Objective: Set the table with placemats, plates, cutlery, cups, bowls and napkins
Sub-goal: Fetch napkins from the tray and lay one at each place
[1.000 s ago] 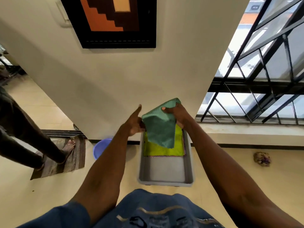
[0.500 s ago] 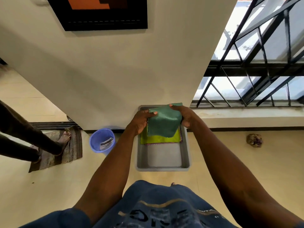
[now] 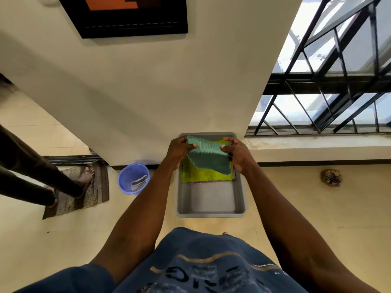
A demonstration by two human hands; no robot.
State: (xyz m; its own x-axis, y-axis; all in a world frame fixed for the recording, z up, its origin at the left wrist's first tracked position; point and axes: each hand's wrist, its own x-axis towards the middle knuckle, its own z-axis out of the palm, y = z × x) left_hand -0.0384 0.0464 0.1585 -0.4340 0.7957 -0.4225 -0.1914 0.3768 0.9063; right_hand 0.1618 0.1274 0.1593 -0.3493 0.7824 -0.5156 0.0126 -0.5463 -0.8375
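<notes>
Both the left hand and the right hand are pinching a green napkin over the grey tray on the floor, so the table setting is seemingly only just starting.

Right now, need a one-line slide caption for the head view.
Both hands, left and right, hold a green cloth over a yellow-green cloth in a grey tray.
</notes>
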